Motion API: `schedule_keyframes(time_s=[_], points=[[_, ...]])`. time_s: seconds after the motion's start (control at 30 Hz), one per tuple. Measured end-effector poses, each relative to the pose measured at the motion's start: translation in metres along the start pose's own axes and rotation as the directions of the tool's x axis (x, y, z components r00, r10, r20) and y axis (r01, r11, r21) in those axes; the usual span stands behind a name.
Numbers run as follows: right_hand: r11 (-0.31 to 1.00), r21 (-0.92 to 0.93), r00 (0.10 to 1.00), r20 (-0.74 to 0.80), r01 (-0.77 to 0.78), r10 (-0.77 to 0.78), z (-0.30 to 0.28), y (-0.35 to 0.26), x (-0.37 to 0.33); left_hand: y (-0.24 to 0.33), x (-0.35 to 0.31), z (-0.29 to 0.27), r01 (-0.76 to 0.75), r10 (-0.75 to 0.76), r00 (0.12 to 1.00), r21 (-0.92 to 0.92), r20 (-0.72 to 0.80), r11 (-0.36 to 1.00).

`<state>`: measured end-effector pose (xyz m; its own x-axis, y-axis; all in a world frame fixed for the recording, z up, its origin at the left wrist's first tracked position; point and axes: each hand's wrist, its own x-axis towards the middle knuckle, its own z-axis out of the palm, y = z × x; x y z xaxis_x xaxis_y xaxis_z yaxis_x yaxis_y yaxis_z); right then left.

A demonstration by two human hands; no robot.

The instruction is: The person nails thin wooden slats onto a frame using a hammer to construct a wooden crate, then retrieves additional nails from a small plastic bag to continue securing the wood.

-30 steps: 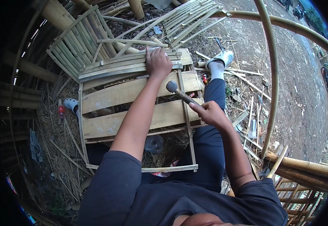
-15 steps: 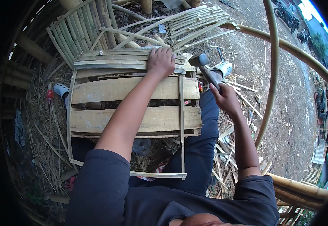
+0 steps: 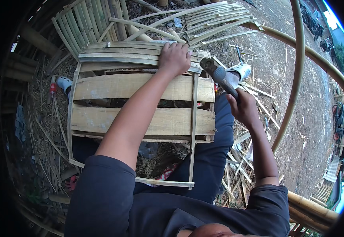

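My left hand (image 3: 174, 59) lies over the row of narrow bamboo slats (image 3: 120, 57), its fingers curled over their far side near the right end. These slats cross the far part of a thin bamboo frame (image 3: 193, 118). Below them, a wooden bench with broad pale planks (image 3: 144, 120) supports the frame. In my right hand (image 3: 243, 106) is a hammer (image 3: 216, 74), gripped by its handle. The hammer's metal head is raised just right of the slats' right end, apart from my left hand. Whether the head touches anything is hard to tell.
A finished-looking slatted bamboo panel (image 3: 219, 19) lies at the back, and another (image 3: 83, 23) leans at back left. A curved bamboo pole (image 3: 296, 79) rises at right. Bamboo offcuts (image 3: 239, 173) litter the ground. A red-labelled bottle (image 3: 53, 87) is at left.
The hammer's head has tilted and come slightly closer to the slats' right end. My left hand keeps its place on the slats. The whole view has shifted a little.
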<state>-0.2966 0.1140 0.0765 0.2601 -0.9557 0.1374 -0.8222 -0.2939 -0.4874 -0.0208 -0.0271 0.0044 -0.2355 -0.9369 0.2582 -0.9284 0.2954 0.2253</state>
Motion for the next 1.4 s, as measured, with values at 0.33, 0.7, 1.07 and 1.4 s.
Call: schedule_keyframes(time_s=[0.33,0.7,1.07,1.4], points=[[0.997,0.041,0.996,0.054,-0.072,0.07,-0.006,-0.008,0.009,-0.005,0.003,0.01,-0.024,0.022,0.999,-0.027,-0.049,0.999],[0.313,0.731,0.74,0.376,-0.607,0.558,0.008,-0.04,-0.031,-0.003,0.0,0.013,-0.049,0.037,0.988,-0.075,-0.149,0.996],[0.11,0.704,0.551,0.439,-0.702,0.71,0.04,-0.055,-0.121,0.0,0.002,0.002,-0.037,0.025,0.995,-0.126,-0.099,0.991],[0.777,0.359,0.827,-0.026,-0.517,0.562,0.046,-0.121,-0.123,-0.008,-0.055,-0.048,-0.214,0.115,0.97,-0.519,-0.217,0.828]])
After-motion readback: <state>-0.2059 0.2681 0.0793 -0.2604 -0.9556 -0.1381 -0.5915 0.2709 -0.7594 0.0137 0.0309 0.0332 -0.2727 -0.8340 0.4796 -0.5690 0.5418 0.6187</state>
